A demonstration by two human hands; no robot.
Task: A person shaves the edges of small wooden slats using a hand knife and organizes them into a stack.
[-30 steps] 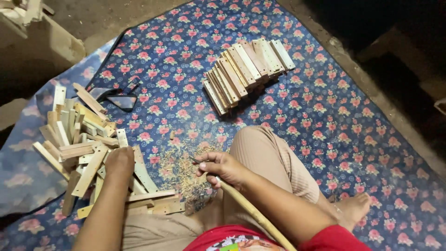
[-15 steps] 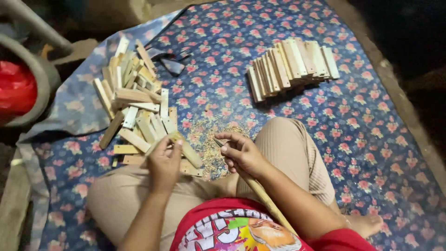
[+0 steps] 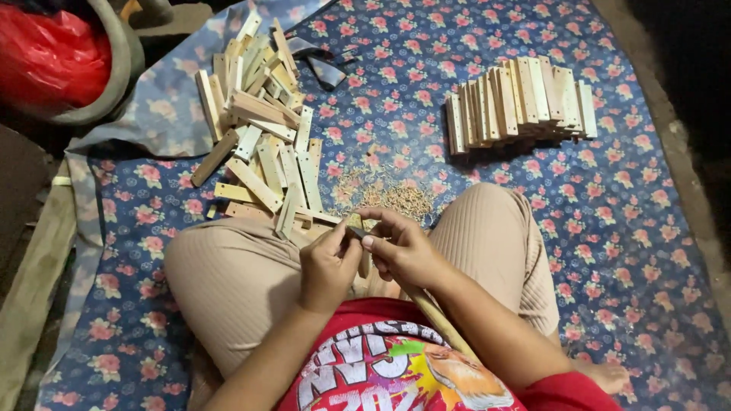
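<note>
I sit cross-legged on a blue floral mat (image 3: 624, 221). My left hand (image 3: 327, 266) pinches a small wooden slat (image 3: 355, 223) over my lap. Touching that same slat, my right hand (image 3: 403, 247) grips a tool with a long wooden handle (image 3: 435, 313) that runs back under my forearm; its tip is hidden between my fingers. A loose pile of pale wooden slats (image 3: 259, 137) lies just beyond my left knee. Past my right knee, a neat row of slats (image 3: 521, 103) stands on edge.
Wood shavings (image 3: 388, 194) are scattered on the mat in front of my legs. A red bag (image 3: 46, 57) sits inside a dark round rim at the top left. A wooden plank (image 3: 34, 281) borders the mat on the left. A dark strap (image 3: 324, 65) lies beyond the pile.
My left hand came away from the loose pile with a slat and met my right hand over my lap. The view has swung to the left.
</note>
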